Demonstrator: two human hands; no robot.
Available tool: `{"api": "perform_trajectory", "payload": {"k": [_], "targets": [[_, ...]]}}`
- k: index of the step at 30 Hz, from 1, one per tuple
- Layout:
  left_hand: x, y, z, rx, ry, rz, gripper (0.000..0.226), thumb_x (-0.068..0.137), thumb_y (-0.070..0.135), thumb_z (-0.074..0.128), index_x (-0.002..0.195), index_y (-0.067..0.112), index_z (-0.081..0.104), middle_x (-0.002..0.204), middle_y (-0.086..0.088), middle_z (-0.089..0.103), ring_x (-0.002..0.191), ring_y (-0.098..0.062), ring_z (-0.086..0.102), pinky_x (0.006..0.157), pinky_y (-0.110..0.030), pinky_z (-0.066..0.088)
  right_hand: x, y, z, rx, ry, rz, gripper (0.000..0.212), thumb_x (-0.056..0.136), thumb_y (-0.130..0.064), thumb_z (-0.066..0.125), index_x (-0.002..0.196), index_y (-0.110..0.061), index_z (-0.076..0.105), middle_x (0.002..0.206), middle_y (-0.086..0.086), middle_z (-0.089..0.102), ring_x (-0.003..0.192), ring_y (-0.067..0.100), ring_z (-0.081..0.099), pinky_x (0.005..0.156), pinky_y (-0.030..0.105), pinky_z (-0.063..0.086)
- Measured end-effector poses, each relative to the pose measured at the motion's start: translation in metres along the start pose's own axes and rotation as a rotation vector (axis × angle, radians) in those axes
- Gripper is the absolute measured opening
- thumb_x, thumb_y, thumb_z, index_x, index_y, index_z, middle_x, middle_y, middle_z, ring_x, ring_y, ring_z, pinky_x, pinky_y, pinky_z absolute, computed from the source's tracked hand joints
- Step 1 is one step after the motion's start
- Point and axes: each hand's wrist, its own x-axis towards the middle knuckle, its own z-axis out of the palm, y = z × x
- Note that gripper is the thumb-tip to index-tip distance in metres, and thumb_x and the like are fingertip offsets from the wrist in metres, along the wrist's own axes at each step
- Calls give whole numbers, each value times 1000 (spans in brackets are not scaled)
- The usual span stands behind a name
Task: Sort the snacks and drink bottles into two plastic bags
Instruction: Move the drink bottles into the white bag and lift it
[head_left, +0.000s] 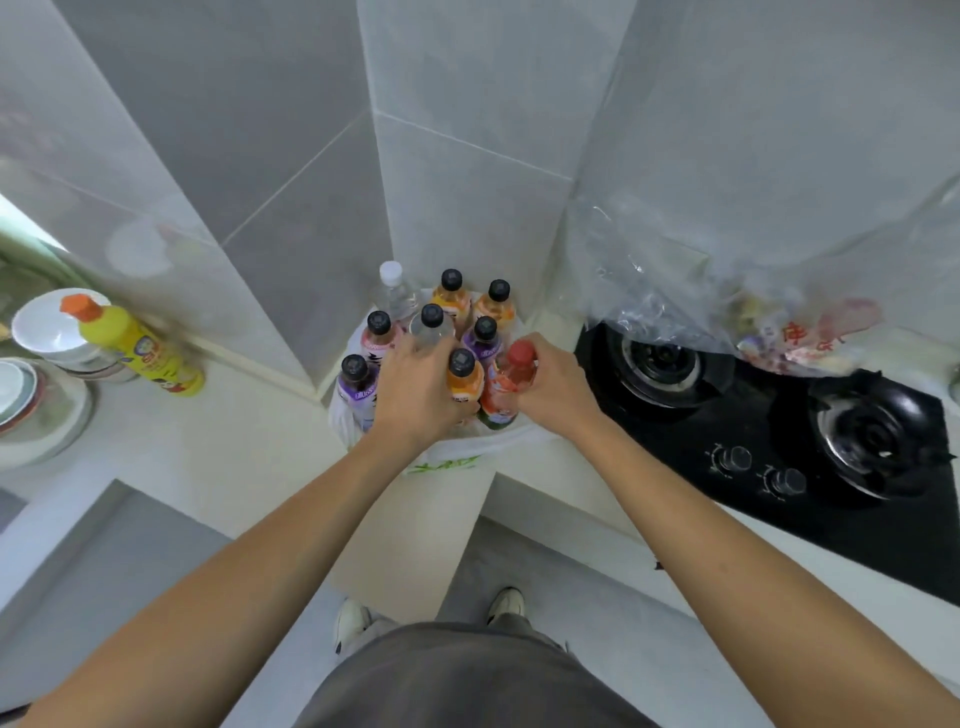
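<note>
Right hand (550, 382) grips the upright red-capped bottle (511, 387), arm outstretched.

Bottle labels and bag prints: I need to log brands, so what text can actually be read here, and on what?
Nothing reads clearly.
Drink bottles, such as the purple-labelled bottle: label print too blurred.
Yellow bottle: label blurred.
White bag under the bottles: green print, unreadable.
Snack bag by the stove: large red characters, too blurred to quote.
</note>
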Motion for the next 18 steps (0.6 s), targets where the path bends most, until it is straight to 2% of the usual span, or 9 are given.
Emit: {"api": "perform_trajectory", "payload": {"k": [3, 5, 9, 12, 18], "targets": [[2, 2, 13, 123, -36, -15, 63, 59, 51, 84, 111, 25, 62, 102, 0, 73, 117, -30, 45, 84, -43, 34, 6, 14, 15, -10, -43, -8, 55, 63, -31, 90, 107, -27, 58, 103, -7, 69, 97, 18, 67, 89, 39, 55], [2, 3, 17, 199, -60, -26, 78, 54, 56, 84, 122, 25, 61, 109, -1, 73, 122, -28, 40, 88, -44, 34, 7, 21, 20, -23, -33, -11, 54, 61, -31, 91, 104, -28, 58, 101, -6, 68, 96, 18, 66, 86, 35, 53], [2, 6, 22, 324, -105, -59, 107, 53, 68, 81, 146, 24, 49, 123, -1, 71, 127, -25, 37, 90, -44, 31, 11, 28, 23, -20, -20, -22, 55, 60, -34, 90, 105, -29, 60, 103, -6, 67, 96, 18, 65, 89, 38, 54], [1, 4, 23, 342, -121, -74, 100, 56, 68, 82, 140, 22, 54, 128, -2, 68, 127, -27, 41, 89, -44, 33, 11, 28, 23, -28, -37, -36, 56, 61, -31, 91, 108, -26, 60, 104, -6, 66, 97, 18, 64, 89, 41, 54], [-2, -1, 24, 329, -118, -56, 86, 60, 64, 83, 130, 21, 59, 119, 1, 72, 120, -27, 45, 85, -44, 30, 5, 26, 29, -43, -5, -42, 57, 67, -28, 91, 112, -25, 57, 108, -5, 65, 100, 18, 61, 86, 37, 51]]}}
